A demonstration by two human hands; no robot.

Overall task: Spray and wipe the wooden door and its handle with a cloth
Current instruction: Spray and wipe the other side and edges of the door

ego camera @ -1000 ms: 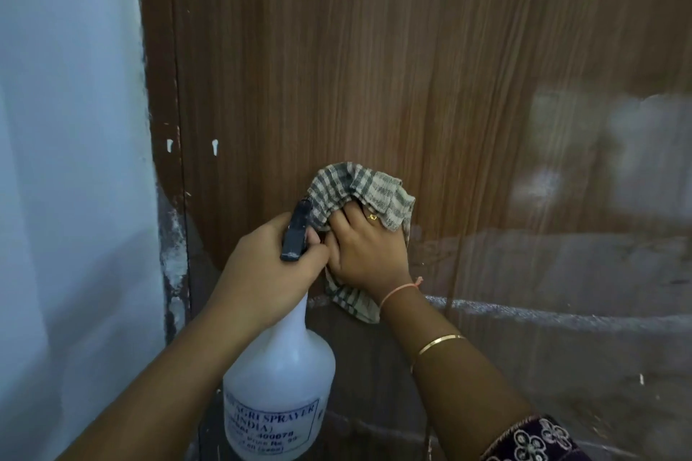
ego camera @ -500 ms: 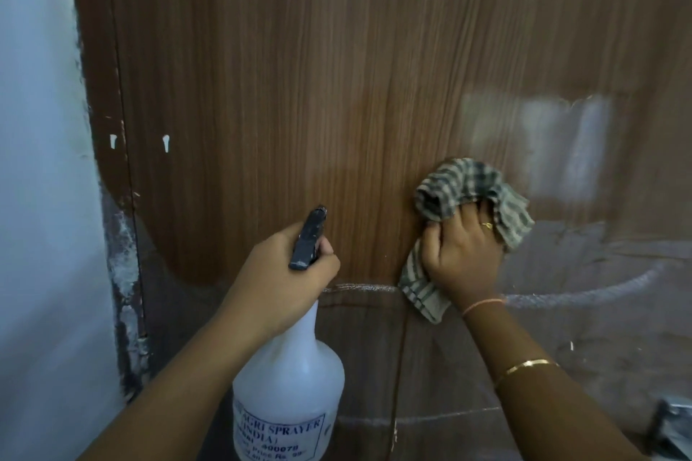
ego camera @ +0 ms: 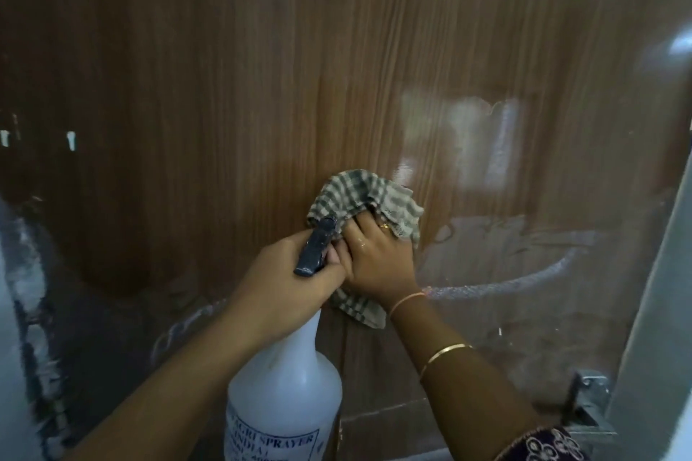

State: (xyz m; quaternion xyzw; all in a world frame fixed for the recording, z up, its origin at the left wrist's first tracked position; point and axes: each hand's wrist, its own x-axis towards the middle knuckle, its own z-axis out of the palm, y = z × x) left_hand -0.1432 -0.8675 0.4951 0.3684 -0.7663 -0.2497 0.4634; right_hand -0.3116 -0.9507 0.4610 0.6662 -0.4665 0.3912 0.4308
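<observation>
R hand (ego camera: 374, 258), w/ the cloth (ego camera: 359, 198) bunched in its fingers, has swept back left across the door (ego camera: 337, 67), now against my L hand (ego camera: 284, 284), which grips the spray bottle (ego camera: 284, 393) neck. Mid-wipe imo; wet streaks (ego camera: 524, 273) to the right still need passes.

Right hand (ego camera: 378, 258) holding a bunched checked cloth (ego camera: 359, 195) against the wooden door (ego camera: 262, 67), left hand (ego camera: 284, 281) touching it, gripping a white spray bottle (ego camera: 284, 397) by its neck, wet streaks (ego camera: 524, 273) lower right.

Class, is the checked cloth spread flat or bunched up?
Bunched: the checked cloth sits crumpled under the right hand against the door.
</observation>
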